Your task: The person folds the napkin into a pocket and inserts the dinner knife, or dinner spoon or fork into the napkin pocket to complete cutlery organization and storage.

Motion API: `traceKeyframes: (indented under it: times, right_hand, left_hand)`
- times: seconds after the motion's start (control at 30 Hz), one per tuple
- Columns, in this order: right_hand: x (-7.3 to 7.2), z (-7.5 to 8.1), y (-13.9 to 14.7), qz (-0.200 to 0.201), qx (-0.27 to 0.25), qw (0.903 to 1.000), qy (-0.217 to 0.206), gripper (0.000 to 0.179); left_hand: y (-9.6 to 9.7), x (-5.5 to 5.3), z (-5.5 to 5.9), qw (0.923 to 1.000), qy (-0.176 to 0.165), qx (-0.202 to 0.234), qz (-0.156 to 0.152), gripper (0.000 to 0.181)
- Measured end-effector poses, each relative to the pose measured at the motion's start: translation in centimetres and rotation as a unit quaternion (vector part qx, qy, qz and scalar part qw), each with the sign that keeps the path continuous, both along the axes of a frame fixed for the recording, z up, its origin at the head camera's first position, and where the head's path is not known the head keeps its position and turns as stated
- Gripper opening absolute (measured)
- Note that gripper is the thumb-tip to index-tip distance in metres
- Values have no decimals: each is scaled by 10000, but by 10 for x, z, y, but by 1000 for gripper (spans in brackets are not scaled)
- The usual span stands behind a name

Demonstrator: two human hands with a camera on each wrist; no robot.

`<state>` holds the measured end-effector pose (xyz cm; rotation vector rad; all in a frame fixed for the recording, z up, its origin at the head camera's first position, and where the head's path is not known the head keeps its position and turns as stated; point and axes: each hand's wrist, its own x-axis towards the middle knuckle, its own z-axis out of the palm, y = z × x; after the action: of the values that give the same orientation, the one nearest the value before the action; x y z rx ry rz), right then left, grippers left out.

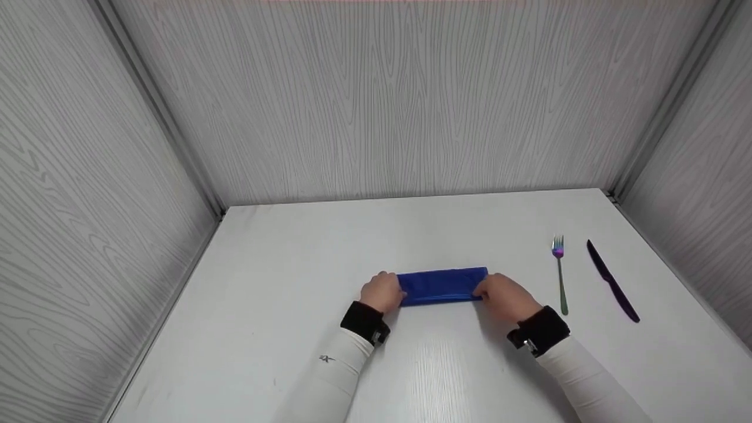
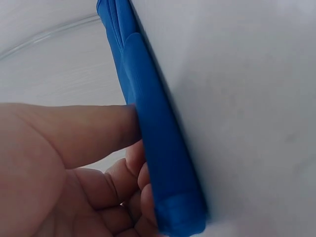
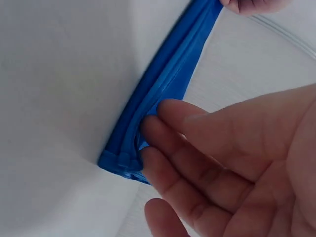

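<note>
A shiny blue cloth (image 1: 442,286), folded into a narrow strip, lies across the white table between the two hands. My left hand (image 1: 383,292) grips its left end, the thumb pressed on the cloth in the left wrist view and the other fingers curled at its edge. At the right end, my right hand (image 1: 506,295) holds the cloth near the corner. Stacked folds of the blue cloth (image 3: 148,98) show in the right wrist view, with the fingertips (image 3: 153,129) of that hand tucked at the loose layers.
To the right of the right hand lie a fork (image 1: 560,273) with a rainbow sheen and a dark purple table knife (image 1: 612,281). Grey wood-grain panels (image 1: 376,106) enclose the white table (image 1: 282,264) at the back and both sides.
</note>
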<state>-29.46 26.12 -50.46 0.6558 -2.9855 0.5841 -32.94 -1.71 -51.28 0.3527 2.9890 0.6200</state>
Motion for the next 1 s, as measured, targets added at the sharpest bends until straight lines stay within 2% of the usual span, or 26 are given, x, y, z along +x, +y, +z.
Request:
traceKeyframes:
  times: [0.13,0.23,0.4,0.57,0.73,1.0]
  right_hand:
    - [0,-6,-6,269,77,9992,273,24]
    - [-1,-10,-9,239,28,9990,376,27]
    - [0,-10,-8,154,-8,9994,307,28]
    - [3,-8,-6,182,-122,9995,224,26]
    - [2,-10,-5,239,-178,9992,265,25]
    - [-2,-13,-3,245,-85,9990,360,25]
  left_hand:
    - [-10,-7,-2,9999,118,-25,46,24]
    - [-17,-9,-3,9996,284,-17,-57,17]
    - [-24,0,1,9981,446,-121,-396,15]
    - [-25,9,4,9966,461,-314,-603,26]
    - [-24,10,0,9908,970,-728,-596,30]
    - [-22,9,-4,9780,1707,-1076,-534,16]
